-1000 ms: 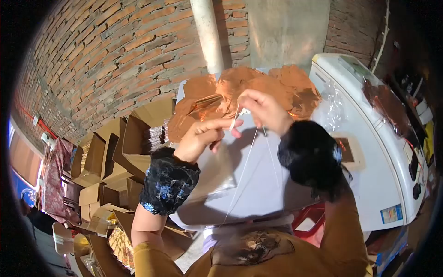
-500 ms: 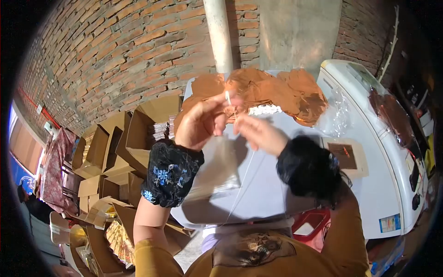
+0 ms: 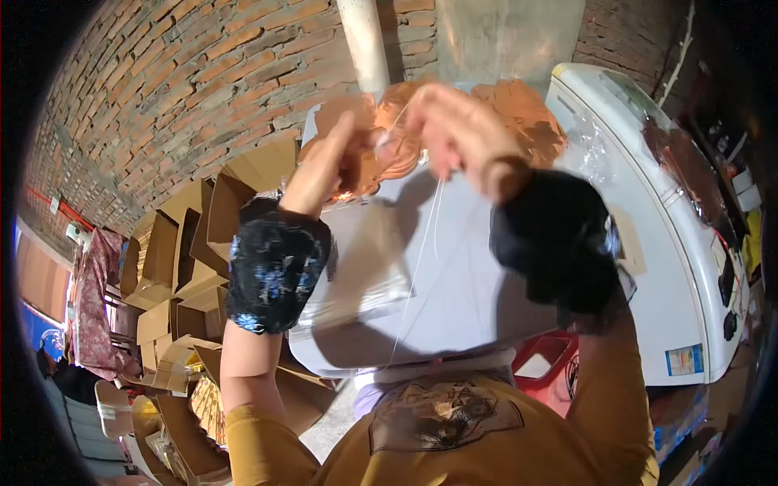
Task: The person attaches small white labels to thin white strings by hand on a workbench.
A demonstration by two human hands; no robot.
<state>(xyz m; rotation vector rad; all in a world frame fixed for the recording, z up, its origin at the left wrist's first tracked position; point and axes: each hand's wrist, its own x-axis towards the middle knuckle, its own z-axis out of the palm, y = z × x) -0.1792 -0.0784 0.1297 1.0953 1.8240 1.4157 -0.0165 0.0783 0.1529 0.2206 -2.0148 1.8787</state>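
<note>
Bright light, hard shadows across pale tabletop (image 3: 462,292); left grip (image 3: 328,166), right grip (image 3: 470,134) blurred; fisheye-bowed edges, black corners.

Facing a rough brick wall (image 3: 203,89) over here, with a white pole (image 3: 362,40) running up it. Off to my left it's cardboard boxes (image 3: 227,211) everywhere, plus a reddish flowery cloth (image 3: 99,308) hanging further out. On my right there's a big white appliance (image 3: 673,300) with a blue sticker (image 3: 685,360) at the near end, and something red (image 3: 559,385) down below.
</note>
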